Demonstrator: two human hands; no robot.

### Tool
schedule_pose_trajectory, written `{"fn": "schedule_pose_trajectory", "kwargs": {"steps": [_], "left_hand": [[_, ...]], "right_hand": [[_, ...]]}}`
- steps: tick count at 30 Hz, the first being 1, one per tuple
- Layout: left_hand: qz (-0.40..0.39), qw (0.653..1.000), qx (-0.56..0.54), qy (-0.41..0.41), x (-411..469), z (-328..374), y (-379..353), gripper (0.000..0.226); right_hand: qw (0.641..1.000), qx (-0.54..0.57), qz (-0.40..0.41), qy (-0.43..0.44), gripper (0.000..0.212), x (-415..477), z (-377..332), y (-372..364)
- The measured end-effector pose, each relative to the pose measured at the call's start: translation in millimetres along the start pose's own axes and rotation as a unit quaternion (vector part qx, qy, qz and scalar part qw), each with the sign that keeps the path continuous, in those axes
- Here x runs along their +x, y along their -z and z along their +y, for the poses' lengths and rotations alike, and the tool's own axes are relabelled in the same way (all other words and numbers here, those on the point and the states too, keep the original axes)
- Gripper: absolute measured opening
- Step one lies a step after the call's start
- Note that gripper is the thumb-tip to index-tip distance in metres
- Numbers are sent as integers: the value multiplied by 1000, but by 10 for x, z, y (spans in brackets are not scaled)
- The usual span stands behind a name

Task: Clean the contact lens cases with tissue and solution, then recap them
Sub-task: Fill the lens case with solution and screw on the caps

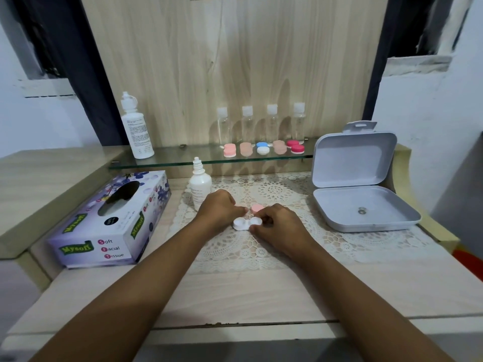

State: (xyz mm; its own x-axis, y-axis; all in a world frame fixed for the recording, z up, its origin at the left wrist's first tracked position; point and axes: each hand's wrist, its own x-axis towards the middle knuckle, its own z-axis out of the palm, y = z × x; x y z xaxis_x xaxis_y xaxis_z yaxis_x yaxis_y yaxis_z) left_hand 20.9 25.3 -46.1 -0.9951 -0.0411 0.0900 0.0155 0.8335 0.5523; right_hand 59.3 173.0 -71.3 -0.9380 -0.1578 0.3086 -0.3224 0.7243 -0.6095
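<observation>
A white contact lens case (pixel 243 223) lies on the lace mat (pixel 287 246), and both of its cups show white. A pink cap (pixel 256 208) sits just behind it. My left hand (pixel 219 209) is curled knuckles-up, its fingertips at the cap's left edge. My right hand (pixel 278 222) curls its fingers round the case's right cup. A small white solution bottle (pixel 200 186) stands behind my left hand. The tissue box (pixel 115 220) lies to the left with its opening facing up.
A glass shelf (pixel 183 158) carries a tall white bottle (pixel 137 129), several clear bottles (pixel 261 124) and several capped lens cases (pixel 262 148). An open grey hinged box (pixel 358 189) sits on the right. The desk's front edge (pixel 235 325) is near me.
</observation>
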Motion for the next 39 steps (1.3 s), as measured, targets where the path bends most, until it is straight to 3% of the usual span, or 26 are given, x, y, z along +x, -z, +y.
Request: {"fn": "schedule_pose_trajectory", "kwargs": {"steps": [5,11,20,29,39], "left_hand": [[0,1000,11,4,32,12,-14,21],[-30,995,-80,-56,-77,5,84,14],[-56,984,-129,-110,-375,-148,165,13],[-20,983,-52,-176,-390,-249,25,20],[-21,976,-74,-203,-384,-301,-38,25]], "right_hand": [[1000,-1,-4,-2,24,3,-1,5],[1000,-5,-7,-3,26,-2,-6,12],[1000,-11,-15,-5,31,17,21,-5],[1000,-19,-18,-8,32,20,25,-7],[1000,-11,-15,-6,29,-5,-8,21]]}}
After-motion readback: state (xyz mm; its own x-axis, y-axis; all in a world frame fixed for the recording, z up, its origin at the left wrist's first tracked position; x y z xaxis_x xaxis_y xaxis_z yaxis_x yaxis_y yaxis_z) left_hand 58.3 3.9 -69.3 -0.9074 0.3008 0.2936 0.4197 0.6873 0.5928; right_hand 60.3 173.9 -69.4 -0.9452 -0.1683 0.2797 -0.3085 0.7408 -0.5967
